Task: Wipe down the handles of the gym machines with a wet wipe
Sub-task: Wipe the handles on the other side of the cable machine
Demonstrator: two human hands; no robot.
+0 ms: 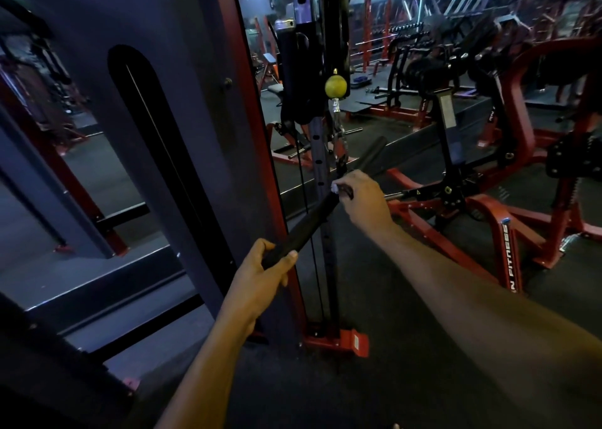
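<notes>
In the head view, the handle bar (306, 230) is hanging from the cable machine (195, 135) below the yellow stopper ball (335, 86), and its long axis is running on a slant from lower left, near the person, up to the right and away, where the far padded grip (373, 153) is pointing toward the red machines (488, 220) across the floor. The left hand (264, 278) is gripping the near end of the bar, fingers curled round it from below and the thumb lying along its upper side. The right hand (361, 197) is reaching further out, arm nearly straight, and is sitting at the middle of the bar just under the cable clip; its fingers are curled and pinching a small pale wad, most likely the wet wipe (334, 188), against the bar. So the right hand is the one with the wipe, and the unwiped length appears to be lying both ways from it along the slant: down toward the left hand and up to the far grip. The bar is hanging free of any surface, close beside the machine's red upright (260, 155), so the left hand's hold is what is steadying it for a stroke along the axis.
</notes>
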